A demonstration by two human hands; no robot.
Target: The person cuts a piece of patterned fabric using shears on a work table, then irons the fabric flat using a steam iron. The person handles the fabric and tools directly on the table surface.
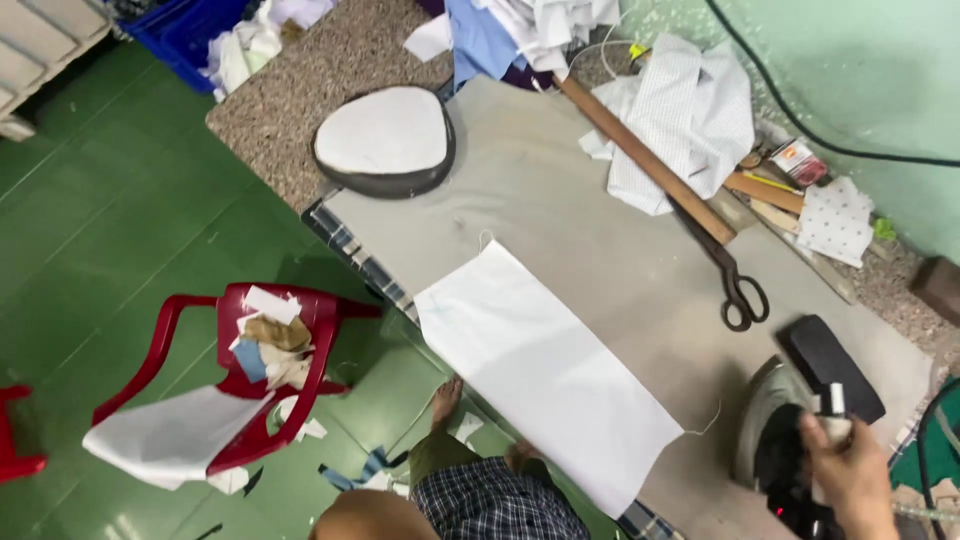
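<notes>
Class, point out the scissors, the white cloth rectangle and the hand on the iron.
scissors [735, 285], head view, on the pivot above the handle loops.
white cloth rectangle [545, 375], head view, on its middle.
right hand [850, 480], head view, on its back, gripping the iron [765, 415].

floor [110, 230]: green tiles | wall [850, 60]: pale green | chair [260, 380]: red plastic

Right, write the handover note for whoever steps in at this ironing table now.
Right hand: gripping the handle of the iron, which sits at the table's near right end.
Left hand: out of view.
White cloth panel: spread flat on the grey pressing pad, near edge overhanging, apart from the iron.
Scissors lie beyond it, untouched.
Done: panel laid out.
Left: iron not yet on the panel.
</notes>
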